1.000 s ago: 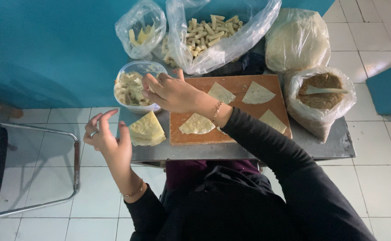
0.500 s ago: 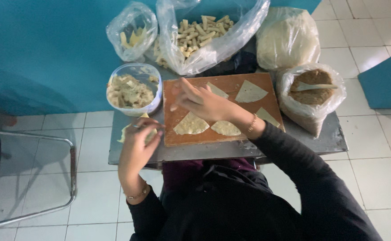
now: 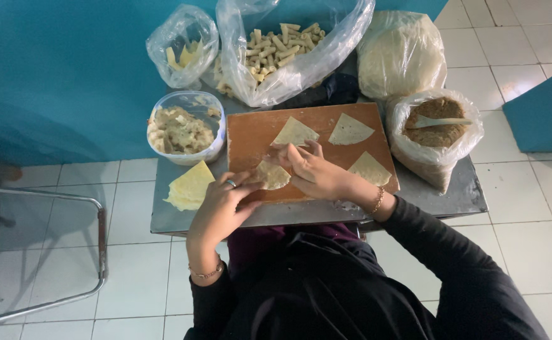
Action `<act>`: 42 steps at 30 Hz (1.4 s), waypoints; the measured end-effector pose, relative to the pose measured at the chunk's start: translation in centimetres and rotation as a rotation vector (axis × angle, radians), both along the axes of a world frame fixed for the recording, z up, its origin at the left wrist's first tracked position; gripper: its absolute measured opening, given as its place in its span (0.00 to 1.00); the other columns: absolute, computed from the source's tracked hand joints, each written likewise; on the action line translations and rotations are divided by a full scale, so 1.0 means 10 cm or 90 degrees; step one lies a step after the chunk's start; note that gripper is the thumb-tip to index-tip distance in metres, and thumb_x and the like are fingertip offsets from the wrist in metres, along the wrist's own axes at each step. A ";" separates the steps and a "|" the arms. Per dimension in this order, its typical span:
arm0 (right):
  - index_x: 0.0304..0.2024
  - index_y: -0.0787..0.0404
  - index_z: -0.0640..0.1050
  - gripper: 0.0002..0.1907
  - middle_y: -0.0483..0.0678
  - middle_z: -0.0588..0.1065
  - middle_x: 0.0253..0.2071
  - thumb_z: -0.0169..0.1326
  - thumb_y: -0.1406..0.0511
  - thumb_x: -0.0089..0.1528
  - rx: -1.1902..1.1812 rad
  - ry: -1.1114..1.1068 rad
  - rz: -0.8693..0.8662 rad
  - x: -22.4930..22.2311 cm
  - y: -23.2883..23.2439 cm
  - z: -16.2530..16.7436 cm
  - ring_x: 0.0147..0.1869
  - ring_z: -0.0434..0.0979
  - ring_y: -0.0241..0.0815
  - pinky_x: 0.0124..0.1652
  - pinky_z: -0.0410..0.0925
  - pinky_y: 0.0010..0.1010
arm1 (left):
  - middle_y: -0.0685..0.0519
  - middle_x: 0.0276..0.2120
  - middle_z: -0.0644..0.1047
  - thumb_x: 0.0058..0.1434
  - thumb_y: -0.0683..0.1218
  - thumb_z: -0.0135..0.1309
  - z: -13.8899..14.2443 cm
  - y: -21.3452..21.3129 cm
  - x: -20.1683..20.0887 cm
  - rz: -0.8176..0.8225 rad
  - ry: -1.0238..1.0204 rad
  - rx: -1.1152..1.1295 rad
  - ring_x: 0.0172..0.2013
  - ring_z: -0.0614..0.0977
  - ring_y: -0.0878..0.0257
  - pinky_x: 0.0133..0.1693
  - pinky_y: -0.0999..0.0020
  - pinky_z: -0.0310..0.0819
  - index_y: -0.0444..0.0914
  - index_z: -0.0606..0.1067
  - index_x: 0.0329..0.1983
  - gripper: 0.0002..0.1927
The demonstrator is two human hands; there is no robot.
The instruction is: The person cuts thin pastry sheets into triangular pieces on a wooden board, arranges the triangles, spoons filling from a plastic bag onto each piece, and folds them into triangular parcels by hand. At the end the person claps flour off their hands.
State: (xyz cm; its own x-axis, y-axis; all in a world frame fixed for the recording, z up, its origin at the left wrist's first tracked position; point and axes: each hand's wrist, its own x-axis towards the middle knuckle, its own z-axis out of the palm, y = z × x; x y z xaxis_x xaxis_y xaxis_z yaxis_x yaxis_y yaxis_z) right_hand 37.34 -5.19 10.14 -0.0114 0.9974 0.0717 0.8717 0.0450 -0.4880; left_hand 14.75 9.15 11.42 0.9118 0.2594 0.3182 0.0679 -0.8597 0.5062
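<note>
Pale cream wrapper (image 3: 271, 174), reddish-brown board (image 3: 251, 135), teal wall (image 3: 62, 75), white floor tiles (image 3: 528, 208), black sleeves (image 3: 452, 264)

Our left hand (image 3: 222, 204), raised off to the side a second ago, now rests on the wooden board (image 3: 251, 135). Both hands now meet at one wrapper (image 3: 270, 175), our right hand (image 3: 317, 176) drawn back from the bowl (image 3: 184, 129).

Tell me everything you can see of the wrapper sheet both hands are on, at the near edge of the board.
The wrapper sheet is a thin, pale cream, dough-like triangle with soft, slightly rumpled edges. It lies flat on the near left part of the wooden board. The left hand touches its near left edge with its fingertips; the right hand covers its right side. Three similar triangles lie apart from it on the board.
</note>
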 end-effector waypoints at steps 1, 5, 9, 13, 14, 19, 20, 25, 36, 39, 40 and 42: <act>0.66 0.59 0.60 0.29 0.47 0.71 0.60 0.48 0.69 0.62 -0.011 -0.027 -0.007 -0.03 -0.01 -0.02 0.74 0.64 0.43 0.68 0.46 0.64 | 0.51 0.53 0.80 0.55 0.47 0.63 0.00 -0.01 0.01 -0.001 0.011 -0.002 0.49 0.78 0.49 0.50 0.55 0.71 0.42 0.83 0.48 0.17; 0.68 0.63 0.66 0.38 0.54 0.68 0.66 0.53 0.66 0.53 0.144 -0.269 0.002 -0.18 -0.07 0.00 0.74 0.57 0.44 0.61 0.39 0.78 | 0.53 0.57 0.79 0.55 0.47 0.63 -0.04 -0.03 0.00 0.000 0.020 0.007 0.52 0.75 0.49 0.52 0.55 0.69 0.42 0.83 0.46 0.15; 0.53 0.57 0.71 0.18 0.43 0.69 0.70 0.52 0.64 0.60 0.127 -0.457 -0.008 -0.28 -0.12 0.07 0.80 0.56 0.39 0.66 0.38 0.77 | 0.55 0.61 0.77 0.54 0.47 0.63 -0.08 -0.02 -0.01 0.005 0.044 0.005 0.55 0.74 0.49 0.54 0.55 0.67 0.44 0.82 0.49 0.18; 0.57 0.57 0.71 0.20 0.45 0.69 0.67 0.52 0.62 0.63 0.098 -0.352 -0.023 -0.17 -0.10 0.16 0.78 0.56 0.38 0.67 0.37 0.77 | 0.54 0.61 0.77 0.55 0.48 0.63 -0.09 -0.02 -0.02 0.005 0.030 0.014 0.56 0.74 0.47 0.55 0.54 0.67 0.46 0.81 0.54 0.21; 0.60 0.58 0.70 0.23 0.46 0.69 0.67 0.52 0.61 0.63 0.116 -0.293 -0.031 -0.14 -0.09 0.17 0.77 0.57 0.39 0.67 0.37 0.77 | 0.54 0.61 0.77 0.56 0.49 0.63 -0.09 -0.02 -0.02 0.003 0.024 0.018 0.56 0.74 0.47 0.56 0.54 0.67 0.46 0.81 0.54 0.21; 0.69 0.53 0.65 0.28 0.49 0.67 0.68 0.50 0.58 0.66 0.174 -0.229 0.032 -0.09 0.02 0.11 0.80 0.53 0.43 0.66 0.35 0.77 | 0.54 0.52 0.80 0.56 0.49 0.63 -0.08 -0.04 -0.02 0.017 0.067 0.007 0.56 0.74 0.48 0.54 0.53 0.66 0.46 0.82 0.53 0.20; 0.69 0.51 0.65 0.29 0.50 0.67 0.68 0.50 0.57 0.66 0.167 -0.223 0.039 -0.09 0.03 0.10 0.80 0.52 0.44 0.66 0.35 0.78 | 0.53 0.56 0.79 0.56 0.49 0.62 -0.07 -0.04 -0.02 0.013 0.055 -0.003 0.55 0.74 0.48 0.53 0.53 0.67 0.45 0.82 0.52 0.19; 0.66 0.50 0.65 0.27 0.46 0.64 0.71 0.50 0.55 0.66 0.135 -0.235 0.054 -0.09 -0.01 0.07 0.80 0.53 0.43 0.65 0.34 0.79 | 0.54 0.58 0.77 0.57 0.49 0.62 -0.07 -0.03 -0.03 0.000 0.042 -0.009 0.55 0.74 0.50 0.55 0.54 0.67 0.43 0.82 0.49 0.16; 0.65 0.48 0.67 0.19 0.32 0.67 0.65 0.46 0.56 0.71 0.039 -0.176 0.065 0.10 -0.12 0.21 0.84 0.52 0.41 0.70 0.34 0.75 | 0.54 0.57 0.77 0.56 0.50 0.63 -0.08 -0.02 -0.02 0.008 0.063 0.002 0.56 0.73 0.47 0.53 0.52 0.67 0.45 0.83 0.51 0.19; 0.67 0.52 0.65 0.23 0.39 0.64 0.72 0.46 0.57 0.70 0.104 -0.153 0.057 0.10 -0.10 0.23 0.82 0.51 0.46 0.68 0.34 0.75 | 0.54 0.51 0.79 0.56 0.50 0.63 -0.09 -0.02 -0.03 0.014 0.069 0.006 0.56 0.73 0.47 0.54 0.52 0.67 0.46 0.82 0.52 0.19; 0.68 0.52 0.64 0.25 0.41 0.64 0.71 0.47 0.56 0.69 0.100 -0.172 0.053 0.06 -0.06 0.22 0.81 0.51 0.46 0.66 0.34 0.76 | 0.53 0.56 0.78 0.56 0.49 0.63 -0.09 -0.02 -0.04 0.006 0.051 0.000 0.55 0.74 0.48 0.54 0.52 0.67 0.45 0.82 0.52 0.19; 0.69 0.52 0.63 0.27 0.46 0.64 0.70 0.47 0.55 0.68 0.112 -0.212 0.051 0.01 -0.05 0.22 0.79 0.53 0.47 0.65 0.34 0.76 | 0.52 0.60 0.77 0.56 0.49 0.62 -0.08 -0.01 -0.03 -0.002 0.036 -0.002 0.54 0.74 0.48 0.53 0.53 0.68 0.44 0.82 0.51 0.18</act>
